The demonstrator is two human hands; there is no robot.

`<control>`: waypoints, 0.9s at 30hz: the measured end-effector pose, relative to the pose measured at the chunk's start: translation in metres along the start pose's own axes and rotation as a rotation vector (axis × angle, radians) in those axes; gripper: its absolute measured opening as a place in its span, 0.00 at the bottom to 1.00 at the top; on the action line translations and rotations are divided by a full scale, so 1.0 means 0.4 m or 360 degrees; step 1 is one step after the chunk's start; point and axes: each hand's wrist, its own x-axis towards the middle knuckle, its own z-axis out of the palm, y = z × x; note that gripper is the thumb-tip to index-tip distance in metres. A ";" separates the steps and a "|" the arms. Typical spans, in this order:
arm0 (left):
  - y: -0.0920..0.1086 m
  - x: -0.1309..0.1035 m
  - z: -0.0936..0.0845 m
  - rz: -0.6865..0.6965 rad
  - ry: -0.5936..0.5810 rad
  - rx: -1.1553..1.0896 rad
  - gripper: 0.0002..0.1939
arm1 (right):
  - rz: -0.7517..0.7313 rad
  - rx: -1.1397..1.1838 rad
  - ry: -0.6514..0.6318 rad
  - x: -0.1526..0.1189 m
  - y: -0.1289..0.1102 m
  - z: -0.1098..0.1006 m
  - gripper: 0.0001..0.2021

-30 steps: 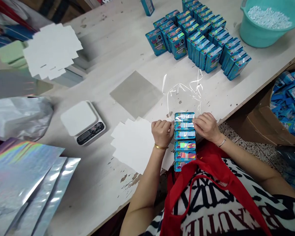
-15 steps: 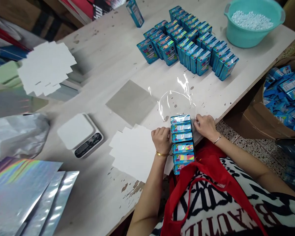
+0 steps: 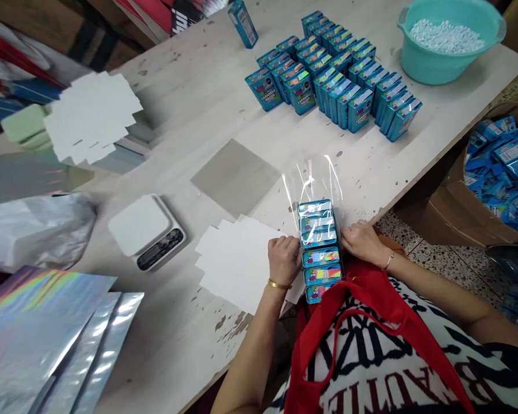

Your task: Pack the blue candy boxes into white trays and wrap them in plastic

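A row of several small blue boxes point(image 3: 322, 257) lies at the table's front edge, against the red apron. A clear plastic bag point(image 3: 311, 178) covers the far boxes of the row and stretches beyond them over the table. My left hand point(image 3: 284, 260) is closed at the left side of the row, fingers pinching the bag's edge. On the other side, my right hand point(image 3: 361, 240) is closed too, pinching the bag's right edge. The nearest boxes are outside the bag.
White cards point(image 3: 237, 264) lie left of my left hand, beside a white scale point(image 3: 147, 232) and a grey square sheet point(image 3: 235, 178). Grouped blue boxes point(image 3: 358, 109) stand farther back, near a turquoise tub point(image 3: 444, 57). A cardboard box point(image 3: 444, 201) stands right of the table.
Both hands have moved slightly toward my body, drawing the bag over more of the row. The bag's far part is now narrower and more upright.
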 end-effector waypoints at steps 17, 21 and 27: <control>0.147 -0.242 -0.047 0.0207 -0.0315 -0.0493 0.15 | -0.0783 0.0280 -0.0446 -0.099 0.026 0.005 0.10; 0.224 -0.053 0.017 0.0117 0.0018 -0.0367 0.16 | -0.0040 0.0378 0.0029 0.007 0.121 -0.026 0.13; 0.270 0.144 0.001 0.0191 0.0423 -0.0640 0.12 | 0.0576 0.1387 0.0715 0.070 0.268 -0.071 0.18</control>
